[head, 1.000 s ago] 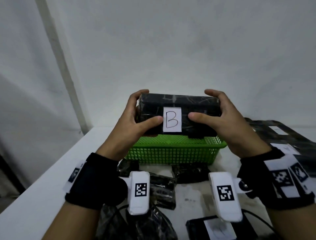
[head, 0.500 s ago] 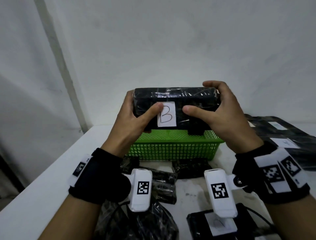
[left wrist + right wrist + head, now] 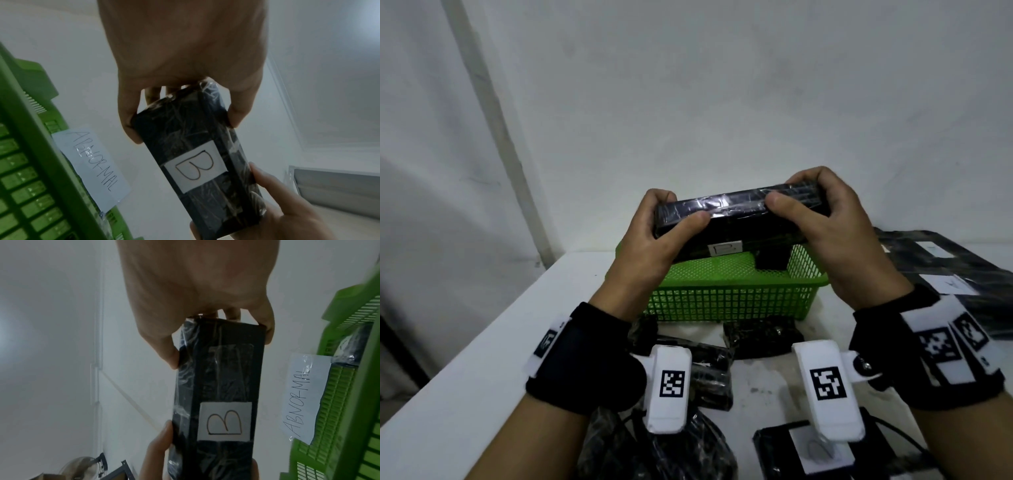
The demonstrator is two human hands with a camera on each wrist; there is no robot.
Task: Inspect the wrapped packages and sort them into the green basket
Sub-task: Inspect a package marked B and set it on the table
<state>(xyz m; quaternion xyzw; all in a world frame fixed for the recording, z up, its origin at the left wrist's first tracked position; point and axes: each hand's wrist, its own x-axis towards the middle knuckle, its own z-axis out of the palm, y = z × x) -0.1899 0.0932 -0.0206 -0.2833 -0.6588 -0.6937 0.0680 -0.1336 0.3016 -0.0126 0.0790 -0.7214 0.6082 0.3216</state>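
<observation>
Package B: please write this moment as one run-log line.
package B | left hand and right hand grip its ends | above green basket | basket label: ABNORMAL

One basket, two hands, many packages.
The left hand and right hand share one package; one basket package shows; at least six table packages; one tag.

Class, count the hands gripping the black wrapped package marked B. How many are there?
2. The left hand grips the package at its left end, the right hand at its right end. No other hand is in view.
</observation>
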